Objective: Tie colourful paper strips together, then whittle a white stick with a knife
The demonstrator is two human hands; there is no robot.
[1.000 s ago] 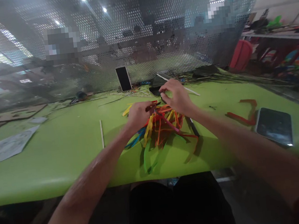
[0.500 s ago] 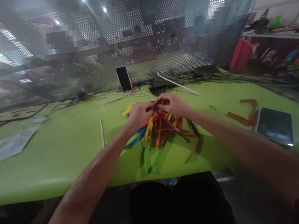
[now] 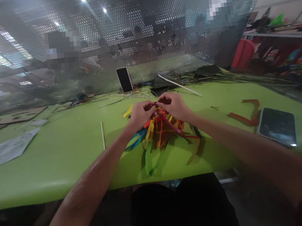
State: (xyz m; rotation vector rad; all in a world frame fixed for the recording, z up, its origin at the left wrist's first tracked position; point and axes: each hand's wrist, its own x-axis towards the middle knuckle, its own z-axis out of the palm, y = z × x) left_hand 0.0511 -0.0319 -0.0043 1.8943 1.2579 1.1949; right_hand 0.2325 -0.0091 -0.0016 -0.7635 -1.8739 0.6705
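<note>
A bundle of coloured strips (image 3: 159, 130), red, orange, yellow, blue, green and pink, lies spread on the green table (image 3: 69, 136) at the centre. Over its far end, my left hand (image 3: 141, 114) is closed in a pinch at a red strip. My right hand (image 3: 174, 106) pinches the same red part from the other side, its fingertips almost touching the left ones. The exact piece between the fingertips is small and partly hidden. A dark stick-like object (image 3: 197, 131) lies partly under the strips on the right.
A phone (image 3: 277, 127) and a bent orange strip (image 3: 254, 118) lie at the right. Another phone (image 3: 124, 79) leans against the mesh screen (image 3: 103, 67). White sticks (image 3: 103, 135), a printed sheet (image 3: 9, 147) and brown board pieces (image 3: 13, 116) are also on the table.
Both hands have shifted slightly at the top of the bundle, and a red piece now shows between the fingertips. The strips below have barely moved.
</note>
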